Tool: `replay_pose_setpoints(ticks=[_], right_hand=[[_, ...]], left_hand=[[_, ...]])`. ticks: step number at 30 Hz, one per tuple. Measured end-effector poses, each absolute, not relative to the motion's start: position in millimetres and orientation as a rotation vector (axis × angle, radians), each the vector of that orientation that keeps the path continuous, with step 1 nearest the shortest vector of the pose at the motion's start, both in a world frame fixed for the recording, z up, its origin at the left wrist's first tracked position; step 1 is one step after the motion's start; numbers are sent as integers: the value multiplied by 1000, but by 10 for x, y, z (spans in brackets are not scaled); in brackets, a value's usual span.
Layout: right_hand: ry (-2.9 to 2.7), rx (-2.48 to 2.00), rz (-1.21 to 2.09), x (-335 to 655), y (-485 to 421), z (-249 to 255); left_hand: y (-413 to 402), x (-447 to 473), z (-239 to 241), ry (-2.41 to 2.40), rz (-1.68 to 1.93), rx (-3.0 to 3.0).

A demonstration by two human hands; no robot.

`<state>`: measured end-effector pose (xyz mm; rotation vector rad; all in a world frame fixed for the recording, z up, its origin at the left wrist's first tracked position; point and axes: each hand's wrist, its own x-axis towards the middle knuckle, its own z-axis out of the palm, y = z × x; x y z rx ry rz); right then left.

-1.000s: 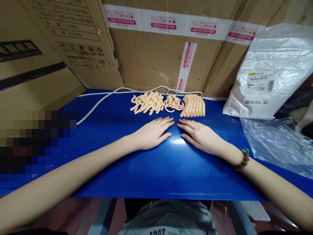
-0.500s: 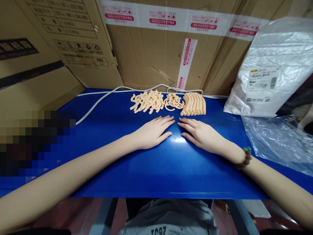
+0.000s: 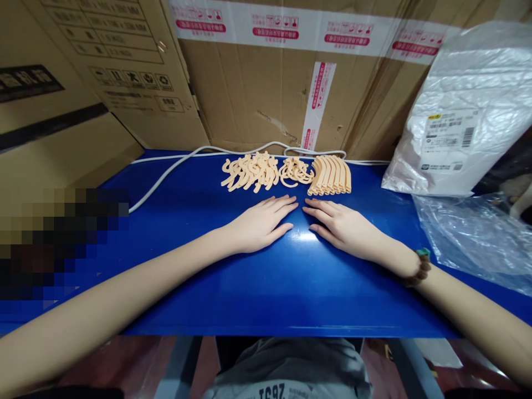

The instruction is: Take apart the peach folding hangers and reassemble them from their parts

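My left hand (image 3: 261, 224) lies flat on the blue table (image 3: 199, 277), palm down, fingers stretched out, holding nothing. My right hand (image 3: 341, 226) lies flat beside it, fingertips almost meeting the left ones, and is empty too; a bead bracelet (image 3: 419, 267) is on that wrist. Just beyond the fingertips lie peach-coloured plastic pieces: a loose heap of hooked pieces (image 3: 250, 172), a small tangle of thin curved pieces (image 3: 295, 172), and a neat row of flat curved strips (image 3: 331, 175). Neither hand touches them.
Cardboard boxes (image 3: 266, 77) wall the back and left of the table. A white cable (image 3: 166, 174) runs along the back edge. A white labelled plastic bag (image 3: 457, 116) leans at the right, with clear plastic film (image 3: 474, 238) in front of it.
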<state>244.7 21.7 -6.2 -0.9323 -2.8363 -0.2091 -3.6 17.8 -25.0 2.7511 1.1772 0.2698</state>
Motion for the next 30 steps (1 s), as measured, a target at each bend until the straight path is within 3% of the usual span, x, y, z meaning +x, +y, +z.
replay_pose_setpoints(ticks=[30], right_hand=[[-2813,-922,-188,2441,211,-62]], left_hand=[[173,-44,-251,1168,282,2737]])
